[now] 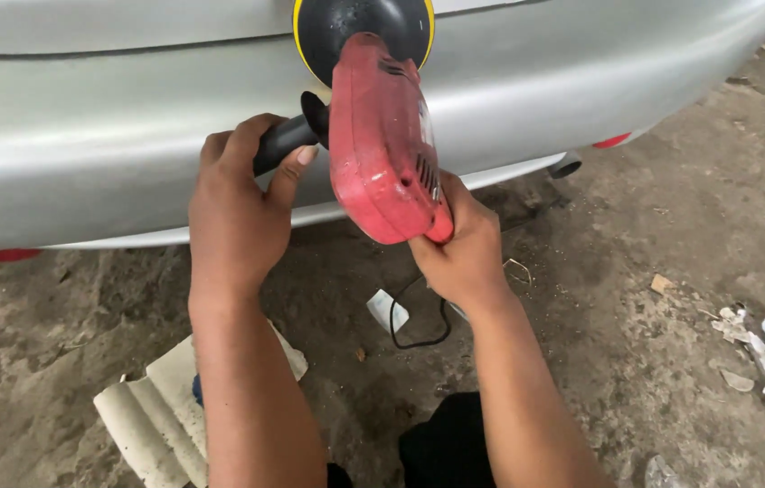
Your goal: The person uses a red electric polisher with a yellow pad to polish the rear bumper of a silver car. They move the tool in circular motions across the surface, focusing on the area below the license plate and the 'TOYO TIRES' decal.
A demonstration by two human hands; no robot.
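Note:
I hold a red electric polisher (381,145) against the silver car bumper (111,136). Its round black pad with a yellow rim (363,27) presses flat on the bumper near the top of the view. My left hand (238,203) is wrapped around the black side handle (285,137). My right hand (459,248) grips the rear end of the red body, low and to the right. A black power cord (419,336) loops on the ground below my right hand.
The ground is rough, dirty concrete (654,298). A corrugated white sheet (161,416) lies under my left forearm. Paper scraps (753,339) litter the right side. A white scrap (387,310) lies by the cord. An exhaust tip (565,165) pokes out under the bumper.

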